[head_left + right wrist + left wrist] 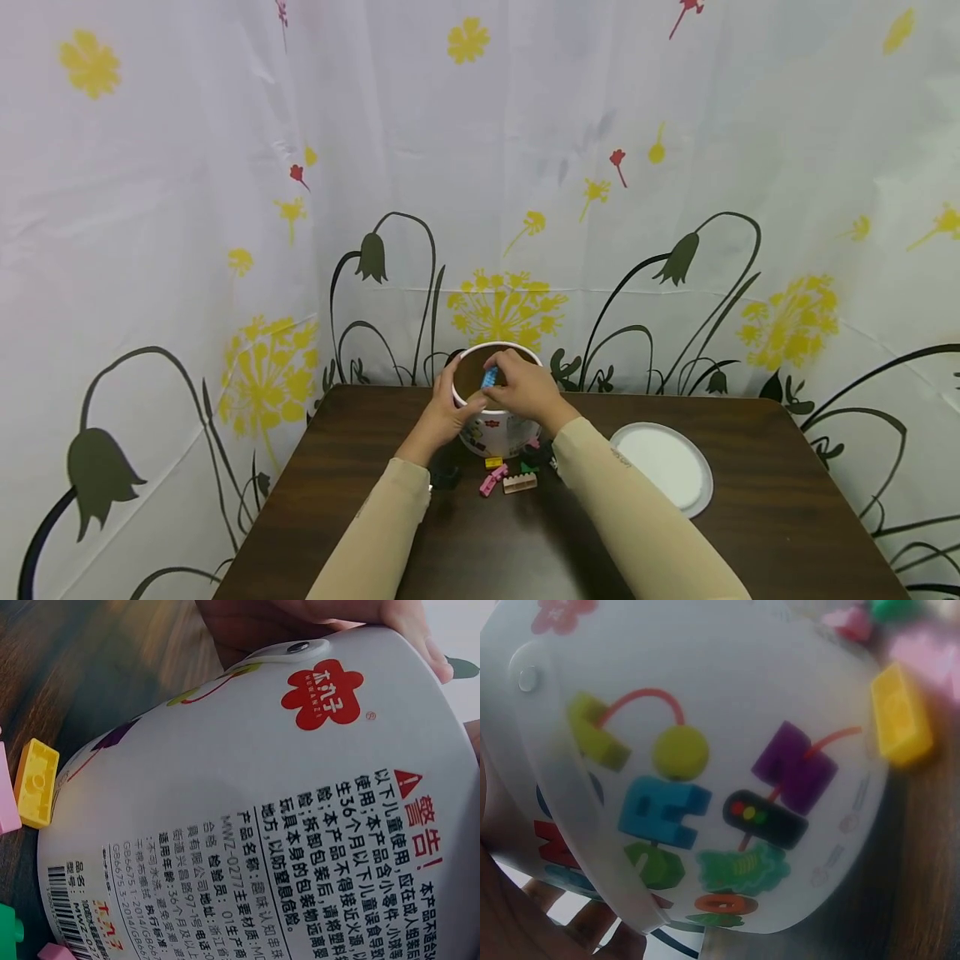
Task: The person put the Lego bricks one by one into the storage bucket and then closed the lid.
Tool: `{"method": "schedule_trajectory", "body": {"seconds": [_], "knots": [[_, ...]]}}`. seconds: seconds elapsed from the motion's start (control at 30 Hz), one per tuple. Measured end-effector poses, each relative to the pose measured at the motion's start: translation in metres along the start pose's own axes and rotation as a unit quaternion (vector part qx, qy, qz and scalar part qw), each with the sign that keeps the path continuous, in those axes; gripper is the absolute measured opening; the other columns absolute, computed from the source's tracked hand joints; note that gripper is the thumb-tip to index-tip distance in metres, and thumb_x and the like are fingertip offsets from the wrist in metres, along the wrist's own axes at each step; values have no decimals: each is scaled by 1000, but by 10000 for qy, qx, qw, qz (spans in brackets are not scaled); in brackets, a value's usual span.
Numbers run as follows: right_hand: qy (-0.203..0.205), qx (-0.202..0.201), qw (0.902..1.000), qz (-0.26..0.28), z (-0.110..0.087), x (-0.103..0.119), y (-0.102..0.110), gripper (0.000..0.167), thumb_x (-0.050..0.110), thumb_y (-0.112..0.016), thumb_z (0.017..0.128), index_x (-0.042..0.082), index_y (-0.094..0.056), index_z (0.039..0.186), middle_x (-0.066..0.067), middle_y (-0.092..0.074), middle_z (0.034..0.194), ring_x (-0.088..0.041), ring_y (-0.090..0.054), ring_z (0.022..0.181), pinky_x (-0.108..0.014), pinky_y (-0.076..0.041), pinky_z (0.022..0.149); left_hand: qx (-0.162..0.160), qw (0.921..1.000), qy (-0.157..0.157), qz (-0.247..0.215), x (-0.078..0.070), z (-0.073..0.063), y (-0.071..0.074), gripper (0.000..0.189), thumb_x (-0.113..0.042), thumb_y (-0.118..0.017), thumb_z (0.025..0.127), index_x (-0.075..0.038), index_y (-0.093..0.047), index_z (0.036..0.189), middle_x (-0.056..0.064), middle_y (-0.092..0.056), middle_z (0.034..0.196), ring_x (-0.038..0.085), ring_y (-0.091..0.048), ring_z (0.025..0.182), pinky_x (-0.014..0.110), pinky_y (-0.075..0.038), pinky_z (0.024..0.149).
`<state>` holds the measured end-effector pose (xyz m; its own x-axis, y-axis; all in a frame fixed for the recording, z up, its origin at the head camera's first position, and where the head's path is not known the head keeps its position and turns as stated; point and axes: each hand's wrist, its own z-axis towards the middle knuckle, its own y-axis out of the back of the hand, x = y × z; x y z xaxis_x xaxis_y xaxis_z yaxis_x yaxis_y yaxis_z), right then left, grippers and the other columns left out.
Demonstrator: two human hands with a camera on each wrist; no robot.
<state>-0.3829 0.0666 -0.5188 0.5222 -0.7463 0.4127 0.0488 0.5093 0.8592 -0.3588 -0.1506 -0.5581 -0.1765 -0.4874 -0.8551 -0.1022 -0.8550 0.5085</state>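
A white printed bucket (504,437) stands upright toward the back of the table. My left hand (442,417) grips its near left rim, thumb over the edge and fingers along the outer wall. In the left wrist view, fingers (592,922) show beside the bucket's white plastic handle (577,802). My right hand (528,387) reaches over the bucket's mouth and pinches a blue toy brick (490,377) just inside the opening. The bucket's bottom is hidden. From the right wrist, the bucket's side (195,772) shows printed text and a red flower logo.
In front of the bucket lie a yellow brick (492,462), pink bricks (492,481), a tan brick (520,483) and a green brick (528,467). A round white lid-like disc (663,465) lies at the right. Behind the table (360,483) hangs a flowered curtain (495,150).
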Motion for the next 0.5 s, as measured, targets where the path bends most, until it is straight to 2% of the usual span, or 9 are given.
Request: {"method": "schedule_trajectory", "body": {"seconds": [0.13, 0.37, 0.5], "knots": [[0, 90, 9999, -121, 1, 1, 0, 42, 42, -76, 101, 23, -65, 136, 1, -63, 118, -15, -58, 77, -34, -51, 70, -8, 10000, 55, -30, 1, -1, 0, 107, -50, -77, 96, -29, -10, 176, 24, -23, 171, 54, -49, 142, 68, -47, 114], [9, 43, 10000, -76, 1, 2, 2, 41, 40, -79, 99, 21, -68, 135, -1, -63, 131, -17, -61, 83, -40, -55, 76, 0, 10000, 45, -47, -1, 1, 1, 110, -53, -78, 94, -29, -10, 176, 24, -26, 168, 54, -48, 143, 68, -47, 115], [-31, 108, 9998, -153, 0, 1, 1, 38, 43, -78, 100, 24, -69, 131, 1, -64, 122, -16, -59, 79, -38, -53, 73, -3, 10000, 37, -32, -1, 1, 0, 110, -53, -78, 93, -28, -10, 176, 24, -26, 168, 53, -49, 142, 67, -47, 114]]}}
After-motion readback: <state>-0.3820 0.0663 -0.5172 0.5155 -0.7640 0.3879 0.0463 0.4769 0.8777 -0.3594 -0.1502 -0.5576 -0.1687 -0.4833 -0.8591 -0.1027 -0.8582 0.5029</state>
